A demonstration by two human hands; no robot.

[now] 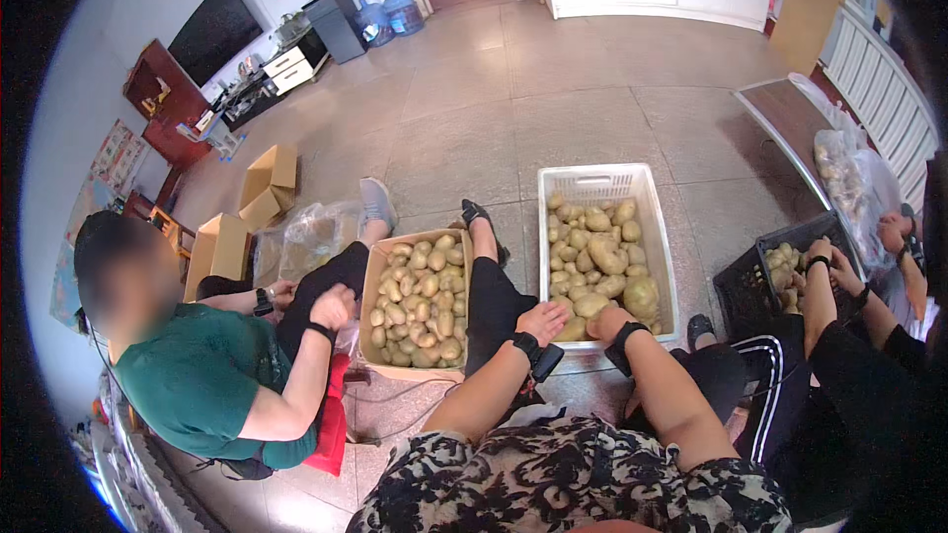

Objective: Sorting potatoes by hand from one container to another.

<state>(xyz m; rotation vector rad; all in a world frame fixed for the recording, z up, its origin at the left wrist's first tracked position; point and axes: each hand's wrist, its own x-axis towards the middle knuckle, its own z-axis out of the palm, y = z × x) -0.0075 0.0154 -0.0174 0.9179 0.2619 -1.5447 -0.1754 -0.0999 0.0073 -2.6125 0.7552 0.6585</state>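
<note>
A white plastic crate (661, 244) of loose potatoes (607, 253) stands on the floor before me. My left hand (544, 321) is over the crate's near left corner, fingers apart and nothing visible in it. At the near side, my right hand (610, 323) reaches down among the potatoes with bent fingers. Its fingertips are partly hidden, so a grip cannot be made out. A pale oval potato (591, 304) lies right by those fingers. Another potato (570, 330) sits between my two hands. One large, rounder potato (641, 296) rests at the right side of the crate.
To my left, a cardboard box (411, 373) holds smaller potatoes beside a seated person (215, 377) in green. At right, other people's hands (820, 255) reach into a black crate (740, 289). Plastic bags (852, 163), cardboard boxes (270, 185) and a cable (400, 426) lie around.
</note>
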